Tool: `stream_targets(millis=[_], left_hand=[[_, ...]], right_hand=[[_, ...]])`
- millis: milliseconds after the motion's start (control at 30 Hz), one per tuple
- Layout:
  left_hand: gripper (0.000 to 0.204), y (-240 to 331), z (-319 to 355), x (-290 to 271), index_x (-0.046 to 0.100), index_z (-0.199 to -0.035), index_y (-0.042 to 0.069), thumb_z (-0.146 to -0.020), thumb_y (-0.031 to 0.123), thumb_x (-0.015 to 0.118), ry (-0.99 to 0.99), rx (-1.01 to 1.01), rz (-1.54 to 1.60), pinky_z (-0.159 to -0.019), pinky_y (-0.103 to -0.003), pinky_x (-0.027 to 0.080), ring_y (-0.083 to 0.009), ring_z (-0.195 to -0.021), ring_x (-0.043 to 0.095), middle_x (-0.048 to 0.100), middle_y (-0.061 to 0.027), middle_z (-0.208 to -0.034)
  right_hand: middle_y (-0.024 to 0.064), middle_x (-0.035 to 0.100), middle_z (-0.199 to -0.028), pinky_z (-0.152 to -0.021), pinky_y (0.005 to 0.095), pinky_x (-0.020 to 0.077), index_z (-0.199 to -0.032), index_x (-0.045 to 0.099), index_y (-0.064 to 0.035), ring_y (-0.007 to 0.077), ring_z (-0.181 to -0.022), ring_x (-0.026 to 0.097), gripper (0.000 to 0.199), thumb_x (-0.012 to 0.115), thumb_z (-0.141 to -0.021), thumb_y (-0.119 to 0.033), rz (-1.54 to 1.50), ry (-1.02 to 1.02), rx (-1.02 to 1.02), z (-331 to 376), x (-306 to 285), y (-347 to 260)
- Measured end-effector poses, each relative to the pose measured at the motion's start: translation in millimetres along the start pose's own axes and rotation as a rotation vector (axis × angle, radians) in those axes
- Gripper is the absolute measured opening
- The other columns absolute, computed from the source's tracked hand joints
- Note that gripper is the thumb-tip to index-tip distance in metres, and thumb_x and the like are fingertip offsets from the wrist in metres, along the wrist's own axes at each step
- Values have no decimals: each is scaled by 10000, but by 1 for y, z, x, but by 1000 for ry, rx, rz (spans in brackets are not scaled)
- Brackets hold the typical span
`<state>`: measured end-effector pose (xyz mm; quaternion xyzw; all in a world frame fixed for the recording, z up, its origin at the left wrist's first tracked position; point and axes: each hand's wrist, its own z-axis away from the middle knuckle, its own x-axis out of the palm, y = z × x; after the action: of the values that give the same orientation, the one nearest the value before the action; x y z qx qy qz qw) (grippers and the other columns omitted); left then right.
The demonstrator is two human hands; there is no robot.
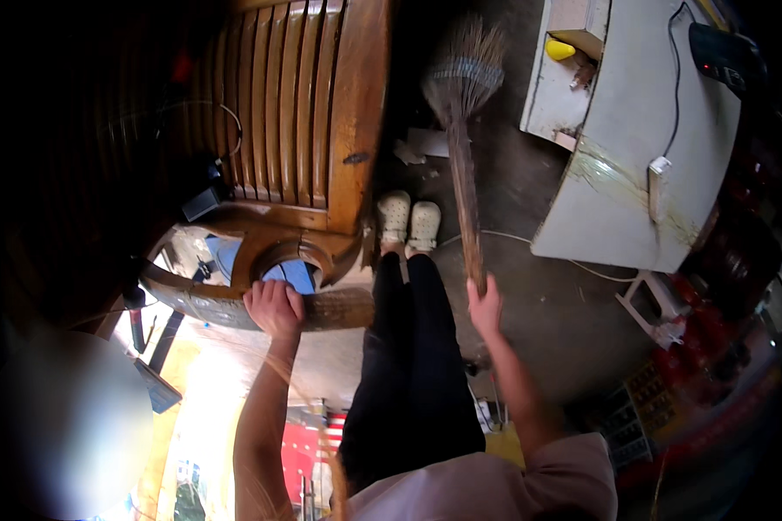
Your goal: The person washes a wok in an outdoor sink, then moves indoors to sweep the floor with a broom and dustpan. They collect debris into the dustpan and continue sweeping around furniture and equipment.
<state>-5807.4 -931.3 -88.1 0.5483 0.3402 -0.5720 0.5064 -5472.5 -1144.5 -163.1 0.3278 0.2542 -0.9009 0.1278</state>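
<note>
Wooden chair (295,113) tilted and steadied; twig broom (463,104) on the floor.

The slatted chair, likely heavy and rigid, is best gripped at its curved arm (339,308), where the left hand (274,306) wraps its fingers closed. The broom appears light, with a stiff stick and brittle bristles; the right hand (485,306) closes around the stick's upper end, beside the person's pale shoes (408,219).

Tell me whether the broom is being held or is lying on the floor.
Held. The right hand grips the broom by its stick, bristle end toward the floor beyond the pale shoes.
</note>
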Motion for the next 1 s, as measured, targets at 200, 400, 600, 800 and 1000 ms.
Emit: stream_targets(millis=[200,400,600,800,1000], left_hand=[[97,0,-8,3,506,-647,89,-725,145,487,-90,29,63,-691,-400,353,-284,-694,478,495,-90,-673],[216,1,-2,5,486,-604,76,-783,181,423,-110,30,43,-680,-366,313,-273,-649,457,459,-93,-614],[224,9,-10,4,488,-627,81,-802,192,403,-161,37,54,-686,-371,304,-272,-663,452,462,-89,-631],[177,5,-8,2,496,-608,89,-759,162,438,-110,46,52,-677,-374,324,-274,-651,465,466,-81,-622],[151,-5,1,4,521,-678,68,-760,181,463,-80,51,43,-681,-392,348,-289,-685,481,514,-93,-698]], right_hand=[[264,605,-828,-685,493,454,-1104,516,-42,455,-821,568,463,586,-833,-410,-51,155,-180,-260,99,-43],[231,623,-862,-683,497,472,-1074,531,-92,426,-825,582,395,566,-843,-411,-119,25,-429,-378,167,-111],[219,626,-929,-714,486,486,-1088,533,-94,400,-869,592,434,565,-828,-440,62,-147,-613,-393,178,-119],[194,636,-813,-658,494,483,-1090,488,-85,402,-783,605,473,558,-821,-469,335,-204,-377,-281,117,-27],[218,616,-738,-563,498,470,-1002,521,-88,412,-680,599,485,610,-776,-508,529,-154,-56,-98,-36,112]])
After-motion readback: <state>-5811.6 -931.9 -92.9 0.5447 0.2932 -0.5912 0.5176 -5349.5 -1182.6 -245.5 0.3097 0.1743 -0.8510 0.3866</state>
